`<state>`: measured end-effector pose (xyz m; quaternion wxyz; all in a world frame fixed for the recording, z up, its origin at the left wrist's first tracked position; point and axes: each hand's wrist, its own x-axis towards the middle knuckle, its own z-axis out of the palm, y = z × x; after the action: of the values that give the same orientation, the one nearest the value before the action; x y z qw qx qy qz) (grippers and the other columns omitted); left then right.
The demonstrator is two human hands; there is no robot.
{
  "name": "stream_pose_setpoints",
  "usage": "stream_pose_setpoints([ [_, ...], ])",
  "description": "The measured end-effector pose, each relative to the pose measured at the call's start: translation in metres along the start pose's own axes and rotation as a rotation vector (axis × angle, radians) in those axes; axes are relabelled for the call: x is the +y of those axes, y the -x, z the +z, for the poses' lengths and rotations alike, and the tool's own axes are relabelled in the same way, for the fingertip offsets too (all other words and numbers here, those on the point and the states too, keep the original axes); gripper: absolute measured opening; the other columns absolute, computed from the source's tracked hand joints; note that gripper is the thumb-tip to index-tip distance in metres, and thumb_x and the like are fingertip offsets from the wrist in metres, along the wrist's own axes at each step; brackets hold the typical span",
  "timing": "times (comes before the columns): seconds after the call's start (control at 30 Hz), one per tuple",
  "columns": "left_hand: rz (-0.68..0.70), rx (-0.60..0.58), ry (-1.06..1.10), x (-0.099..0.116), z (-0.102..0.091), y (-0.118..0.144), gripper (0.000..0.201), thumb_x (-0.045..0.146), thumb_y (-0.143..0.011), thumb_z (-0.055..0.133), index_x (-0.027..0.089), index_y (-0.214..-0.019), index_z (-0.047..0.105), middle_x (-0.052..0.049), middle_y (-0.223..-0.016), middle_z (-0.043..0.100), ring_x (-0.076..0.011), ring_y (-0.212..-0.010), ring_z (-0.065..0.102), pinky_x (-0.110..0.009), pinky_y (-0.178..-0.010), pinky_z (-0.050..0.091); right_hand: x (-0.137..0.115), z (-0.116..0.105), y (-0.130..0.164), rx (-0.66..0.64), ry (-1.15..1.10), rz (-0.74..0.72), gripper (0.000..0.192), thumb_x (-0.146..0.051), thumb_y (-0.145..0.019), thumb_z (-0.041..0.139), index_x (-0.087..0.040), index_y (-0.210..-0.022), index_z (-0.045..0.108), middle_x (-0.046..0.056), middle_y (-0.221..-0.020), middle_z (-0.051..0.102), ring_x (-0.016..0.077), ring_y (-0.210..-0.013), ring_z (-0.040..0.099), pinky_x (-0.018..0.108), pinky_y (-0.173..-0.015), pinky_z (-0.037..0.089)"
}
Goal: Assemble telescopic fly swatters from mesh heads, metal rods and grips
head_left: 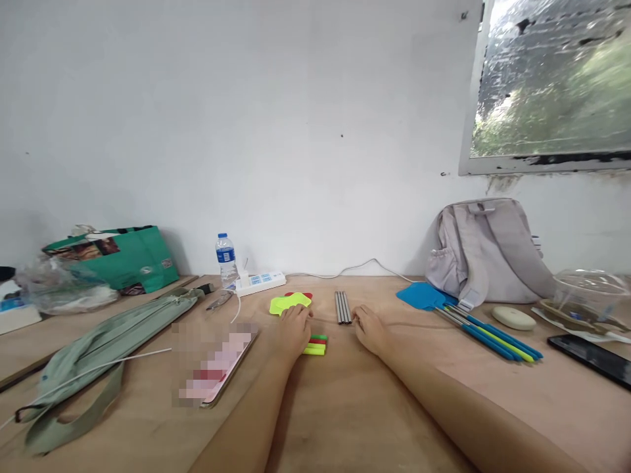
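No label readable on the bottle, left hand lying palm down, fingers loosely curled on coloured sticks, right hand flat, empty, beside metal rods on the surface

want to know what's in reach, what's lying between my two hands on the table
In the head view, a bundle of grey metal rods lies between the left hand and right hand, close to the right fingertips. Around it is bare wooden table.
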<state>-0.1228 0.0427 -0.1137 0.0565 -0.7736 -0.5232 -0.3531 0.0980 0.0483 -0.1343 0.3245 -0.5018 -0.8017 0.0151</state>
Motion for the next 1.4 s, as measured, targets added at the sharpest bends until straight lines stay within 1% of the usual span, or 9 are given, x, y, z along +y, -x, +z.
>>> stream_pose_setpoints([
  [0.13,-0.088,0.115,0.145,-0.028,0.005,0.0,0.042,0.0,-0.066,0.031,0.014,-0.101,0.051,-0.01,-0.102,0.055,-0.0201,-0.102,0.047,-0.035,-0.09,0.036,0.002,0.005,-0.02,0.003,-0.027,0.009,0.016,-0.01,-0.073,0.039,-0.019,-0.082,0.049,0.004,-0.088,0.051,0.0154,-0.084,0.048,0.026,-0.075,0.035],
  [0.3,-0.095,0.089,0.139,-0.054,0.009,-0.006,0.05,-0.001,-0.065,0.031,0.013,-0.109,0.049,-0.01,-0.113,0.053,-0.0202,-0.11,0.044,-0.038,-0.096,0.032,0.014,0.007,-0.015,-0.053,-0.04,0.021,0.017,-0.01,-0.07,0.045,-0.019,-0.083,0.052,0.003,-0.089,0.049,0.014,-0.081,0.049,0.024,-0.073,0.036],
  [0.43,-0.106,0.075,0.138,-0.063,0.012,-0.012,0.048,-0.001,-0.064,0.032,0.015,-0.104,0.052,-0.008,-0.107,0.056,-0.0203,-0.106,0.047,-0.039,-0.094,0.034,0.014,0.006,-0.011,-0.07,-0.01,0.034,0.02,-0.012,-0.071,0.046,-0.02,-0.088,0.052,0.003,-0.094,0.047,0.0142,-0.082,0.048,0.024,-0.073,0.035],
  [0.57,-0.129,0.048,0.125,-0.068,0.014,-0.015,0.039,0.002,-0.065,0.035,0.016,-0.095,0.056,-0.009,-0.104,0.057,-0.0214,-0.105,0.048,-0.039,-0.094,0.034,0.011,0.005,-0.011,-0.085,0.017,0.023,0.022,-0.012,-0.071,0.046,-0.021,-0.091,0.053,0.003,-0.095,0.046,0.014,-0.082,0.048,0.024,-0.072,0.034],
  [0.77,-0.207,-0.034,0.092,-0.072,0.019,-0.013,0.051,0.004,-0.064,0.042,0.02,-0.11,0.053,-0.007,-0.119,0.052,-0.0256,-0.121,0.035,-0.044,-0.101,0.024,0.01,0.002,-0.01,-0.118,0.045,0.014,0.027,-0.013,-0.073,0.046,-0.023,-0.098,0.053,0.003,-0.094,0.047,0.0142,-0.082,0.047,0.024,-0.072,0.032],
  [0.9,-0.241,-0.058,0.09,-0.073,0.021,-0.013,0.053,0.004,-0.063,0.044,0.021,-0.112,0.054,-0.007,-0.118,0.054,-0.0265,-0.121,0.035,-0.044,-0.101,0.023,0.007,0.001,-0.01,-0.141,0.079,0.024,0.02,-0.016,-0.075,0.045,-0.023,-0.091,0.056,0.003,-0.091,0.05,0.0159,-0.087,0.046,0.025,-0.075,0.031],
  [1.07,-0.225,-0.039,0.112,-0.076,0.018,-0.014,0.049,0.004,-0.063,0.045,0.017,-0.108,0.058,-0.008,-0.111,0.058,-0.0247,-0.113,0.045,-0.04,-0.098,0.03,0.001,-0.002,-0.01,-0.145,0.138,0.069,0.015,-0.02,-0.076,0.044,-0.021,-0.085,0.056,0.004,-0.089,0.054,0.0174,-0.089,0.047,0.026,-0.075,0.031],
  [1.2,-0.202,-0.009,0.139,-0.077,0.015,-0.014,0.047,0.001,-0.06,0.042,0.016,-0.1,0.062,-0.007,-0.1,0.062,-0.0215,-0.1,0.053,-0.037,-0.092,0.038,0.0,-0.003,-0.009,-0.126,0.195,0.169,0.012,-0.024,-0.076,0.046,-0.017,-0.082,0.053,0.008,-0.087,0.056,0.0201,-0.084,0.05,0.029,-0.07,0.032],
  [1.4,-0.162,0.033,0.215,-0.072,0.013,-0.015,0.03,0.007,-0.062,0.047,0.02,-0.08,0.068,-0.005,-0.088,0.064,-0.0202,-0.089,0.056,-0.036,-0.087,0.042,0.012,-0.002,-0.009,-0.109,0.227,0.321,0.021,-0.025,-0.078,0.044,-0.015,-0.096,0.05,0.012,-0.091,0.058,0.0224,-0.083,0.053,0.031,-0.067,0.034],
])
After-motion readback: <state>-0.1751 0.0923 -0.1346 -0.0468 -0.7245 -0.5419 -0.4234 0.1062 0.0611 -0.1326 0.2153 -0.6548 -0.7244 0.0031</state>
